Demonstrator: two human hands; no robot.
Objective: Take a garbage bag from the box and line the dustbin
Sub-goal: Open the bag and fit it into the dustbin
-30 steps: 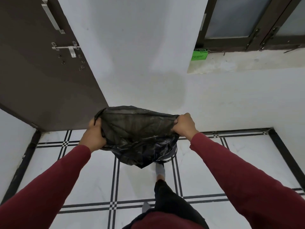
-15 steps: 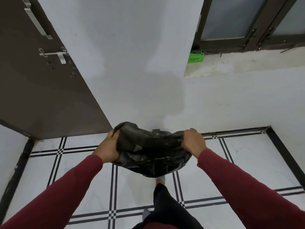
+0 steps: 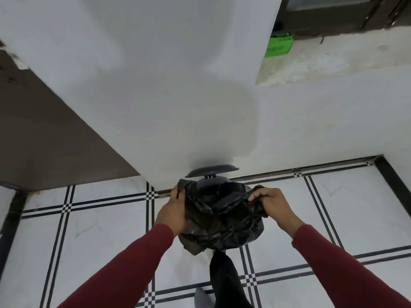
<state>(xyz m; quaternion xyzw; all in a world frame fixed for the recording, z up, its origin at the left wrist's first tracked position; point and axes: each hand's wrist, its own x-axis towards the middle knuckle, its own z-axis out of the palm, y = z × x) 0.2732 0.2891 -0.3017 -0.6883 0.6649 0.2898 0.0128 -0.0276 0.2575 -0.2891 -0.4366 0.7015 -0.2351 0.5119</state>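
- White plaster wall (image 3: 155, 85) fills the upper field of what we see, meeting the tiled floor (image 3: 89, 230) at the skirting line; the floor tiles are pale, ruled with black-and-white checked strips.
- At far left we see a dark brown door (image 3: 44, 141), standing ajar against the wall.
- At upper right, a stone window ledge (image 3: 333, 61) runs below a dark window frame (image 3: 333, 16).
- Our two arms in maroon sleeves (image 3: 124, 270) reach forward and down from the lower edge of the view.
- Between our hands hangs the black garbage bag (image 3: 222, 225), crumpled and gathered, with its mouth part open at the top; it is held over the dustbin and hides most of it.
- We see the dustbin (image 3: 211, 182) only as a dark rim behind the bag, against the wall, with its round lid (image 3: 212, 173) tipped up behind it.
- Left hand (image 3: 175, 212): the grip is curled round the left edge of the garbage bag, fingers tucked into the plastic.
- Right hand (image 3: 270, 204): the grip pinches the right edge of the garbage bag, fingers bent over it.
- On the window ledge sits the green box (image 3: 278, 45), well apart from the dustbin.
- Below the bag we see a dark trouser leg (image 3: 224, 281).
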